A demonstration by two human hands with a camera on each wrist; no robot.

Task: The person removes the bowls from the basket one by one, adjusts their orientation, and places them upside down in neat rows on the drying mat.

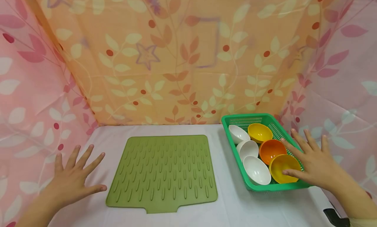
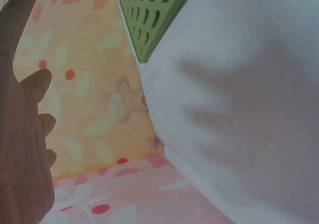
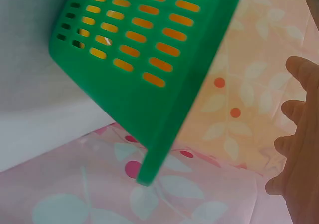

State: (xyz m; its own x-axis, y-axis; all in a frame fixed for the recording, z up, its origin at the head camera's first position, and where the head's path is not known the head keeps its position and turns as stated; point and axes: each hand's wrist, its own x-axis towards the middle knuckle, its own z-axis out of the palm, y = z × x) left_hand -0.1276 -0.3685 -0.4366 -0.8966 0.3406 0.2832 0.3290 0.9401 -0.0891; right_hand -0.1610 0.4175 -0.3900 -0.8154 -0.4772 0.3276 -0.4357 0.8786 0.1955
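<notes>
My left hand is held with fingers spread beside the left edge of a green ridged drying mat, holding nothing. Fingers of my right hand are spread too, over the right side of a green plastic basket, with the thumb overlapping a yellow bowl in the head view. Inside the basket lie an orange bowl, another yellow bowl and three white bowls, all tilted. The right wrist view shows the slotted basket side with the right hand apart from it.
A white cloth covers the table under the mat and basket. Patterned fabric walls stand at the back and both sides. A black object lies at the lower right, near the right forearm.
</notes>
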